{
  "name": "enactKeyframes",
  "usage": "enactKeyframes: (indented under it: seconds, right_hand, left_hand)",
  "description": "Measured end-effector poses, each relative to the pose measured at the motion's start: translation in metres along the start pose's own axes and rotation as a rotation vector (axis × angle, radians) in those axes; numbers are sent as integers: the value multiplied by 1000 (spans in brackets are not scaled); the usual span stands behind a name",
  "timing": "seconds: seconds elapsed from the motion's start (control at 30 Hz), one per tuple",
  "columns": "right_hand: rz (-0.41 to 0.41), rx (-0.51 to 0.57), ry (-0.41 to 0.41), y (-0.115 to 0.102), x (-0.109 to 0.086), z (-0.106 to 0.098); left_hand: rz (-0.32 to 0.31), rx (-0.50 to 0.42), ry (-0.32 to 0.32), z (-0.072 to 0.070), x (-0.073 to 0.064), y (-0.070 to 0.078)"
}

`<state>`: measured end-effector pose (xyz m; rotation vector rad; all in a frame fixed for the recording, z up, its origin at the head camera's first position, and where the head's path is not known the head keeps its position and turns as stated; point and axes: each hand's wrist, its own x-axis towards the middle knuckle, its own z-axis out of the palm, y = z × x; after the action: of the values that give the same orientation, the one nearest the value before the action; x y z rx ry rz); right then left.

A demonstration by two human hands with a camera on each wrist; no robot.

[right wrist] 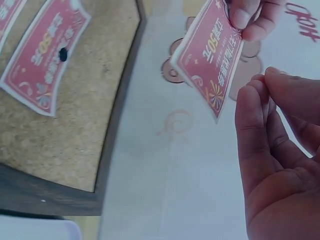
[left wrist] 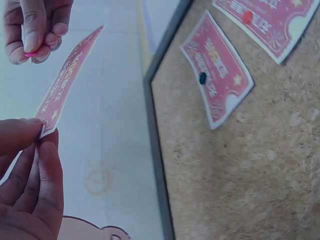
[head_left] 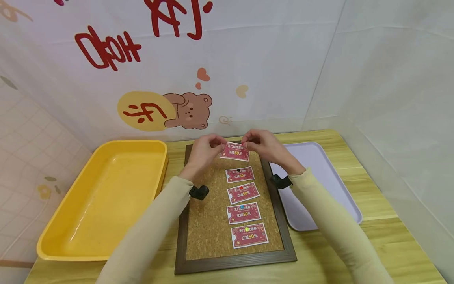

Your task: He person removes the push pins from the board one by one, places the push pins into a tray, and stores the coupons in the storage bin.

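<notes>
Flanking the corkboard (head_left: pixel 205 228): yellow bin (head_left: pixel 110 189), lavender tray (head_left: pixel 319 163)

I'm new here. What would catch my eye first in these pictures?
Probably the big yellow tray, left of the cork board. Next, four red coupons pinned in a column on that board, with a fifth in the left hand at its far end; the right hand pinches what looks like a pink pin. Behind, a cartoon bear decorates the white backdrop.

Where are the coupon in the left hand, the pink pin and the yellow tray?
Held coupon (head_left: pixel 235 152), head view: middle of its printed face.
Pink pin (left wrist: pixel 31 54), left wrist view: its visible pink end.
Yellow tray (head_left: pixel 106 195), head view: bare part of its floor.
</notes>
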<state>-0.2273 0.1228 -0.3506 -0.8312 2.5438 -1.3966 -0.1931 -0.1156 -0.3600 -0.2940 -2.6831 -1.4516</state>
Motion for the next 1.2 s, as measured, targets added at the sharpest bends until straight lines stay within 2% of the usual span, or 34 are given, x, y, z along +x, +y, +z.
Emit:
enactKeyframes:
  seconds: [0.27,0.57,1.0,1.2]
  right_hand:
    - [5,-14,46,-15,-15,-12]
    - [-19,-13,108,-23,-28,-24]
    - [-10,1,166,-20,-48,-34]
    - [10,4,188,-17,-57,-40]
  left_hand:
    - [14,-31,10,-15,-11,12]
    - [18,-117,30,-34,-23,22]
    - [-5,-103,59,-58,-41,24]
    - [-1,-106,61,-71,-48,18]
